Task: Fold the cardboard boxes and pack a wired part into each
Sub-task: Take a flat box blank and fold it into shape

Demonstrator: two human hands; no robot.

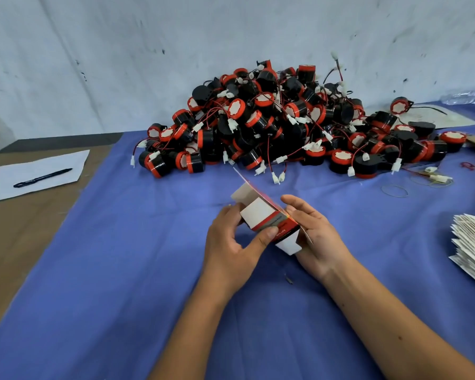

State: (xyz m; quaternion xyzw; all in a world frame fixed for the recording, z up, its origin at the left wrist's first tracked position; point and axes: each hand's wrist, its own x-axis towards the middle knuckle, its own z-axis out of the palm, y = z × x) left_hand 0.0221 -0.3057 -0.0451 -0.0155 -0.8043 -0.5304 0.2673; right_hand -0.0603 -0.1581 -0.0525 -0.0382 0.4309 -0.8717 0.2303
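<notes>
One cardboard box [269,222], part-folded, held above the blue cloth [121,270] that covers the bench, just in front of the heap of wired parts [285,124]. White inner faces, red and black printed outer panel with small lettering, too small to read. Flaps open at both ends: one long flap stands up toward the heap, another hangs down at the near end.

Left hand [231,242]: closed round the near-left side of the box, thumb pressed on the printed panel, fingers curled over the far-left edge.

Right hand [313,234]: half open, palm turned toward the box, fingers laid along its right side and touching it; the lower flap rests against the palm.

Heap of wired parts: many round black units with red rims and white centres, each trailing red and black leads ending in white plugs. Piled against the grey wall [121,64] behind the box; stragglers spread to the right of the heap.

Stack of flat unfolded boxes [472,248]: at the right edge of the cloth, well to the right of the held box, white faces up, fanned unevenly.

Rubber bands [395,191]: a few loose loops on the cloth, right of the box and in front of the heap's right end.

Sheet of white paper [39,174]: on bare brown surface left of the cloth, well left of the box, with a black pen [43,177] lying across it.

Plastic bottle [466,96]: lying at the far right, beyond the heap, by the wall.
</notes>
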